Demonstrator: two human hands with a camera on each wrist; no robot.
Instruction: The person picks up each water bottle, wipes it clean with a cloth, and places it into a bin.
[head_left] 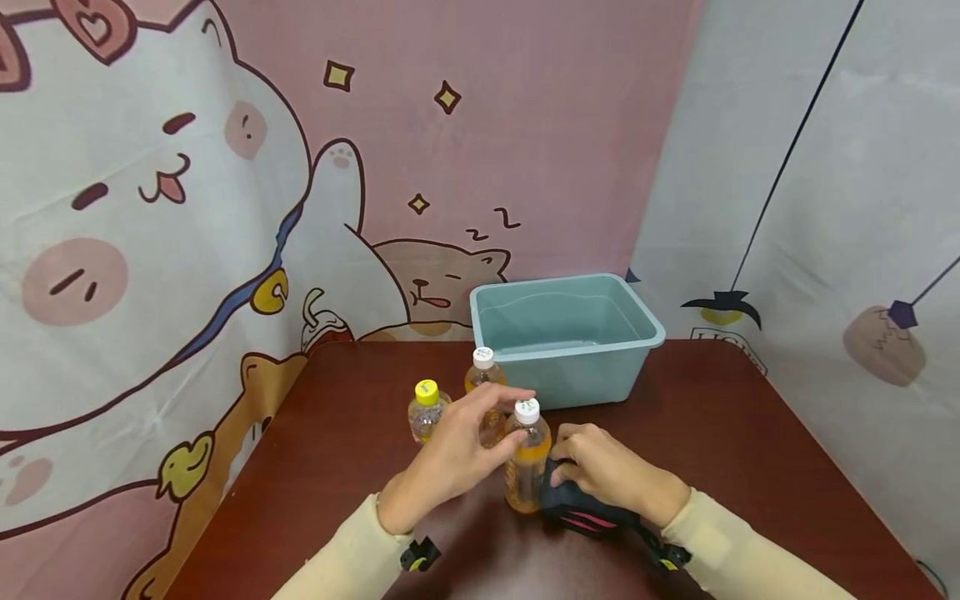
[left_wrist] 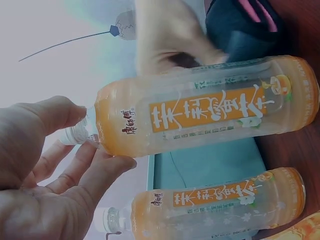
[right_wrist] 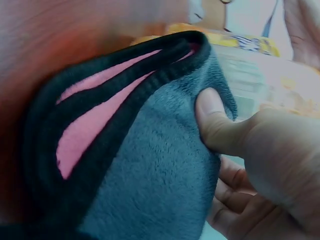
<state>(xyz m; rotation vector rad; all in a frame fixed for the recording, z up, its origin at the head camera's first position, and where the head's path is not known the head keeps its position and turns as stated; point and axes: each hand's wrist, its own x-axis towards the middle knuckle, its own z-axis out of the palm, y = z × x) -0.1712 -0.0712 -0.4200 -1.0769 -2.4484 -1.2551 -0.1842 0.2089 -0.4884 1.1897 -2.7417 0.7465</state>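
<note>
Orange tea bottle [head_left: 527, 457] stands upright on the dark surface [head_left: 750, 433], in front of the teal bin [head_left: 567, 333]. Left hand [head_left: 457, 450] pinches its neck below the cap. Right hand [head_left: 611, 471] clamps a grey cloth [right_wrist: 150, 170] against the bottle's side. Risk: a hard sideways wipe may tip the bottle into the two bottles [head_left: 450, 400] standing just behind it.

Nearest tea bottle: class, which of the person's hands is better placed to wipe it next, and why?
Probably the right hand: it already grips the dark cloth against the tea bottle, while the left hand holds that bottle near its white cap.
</note>
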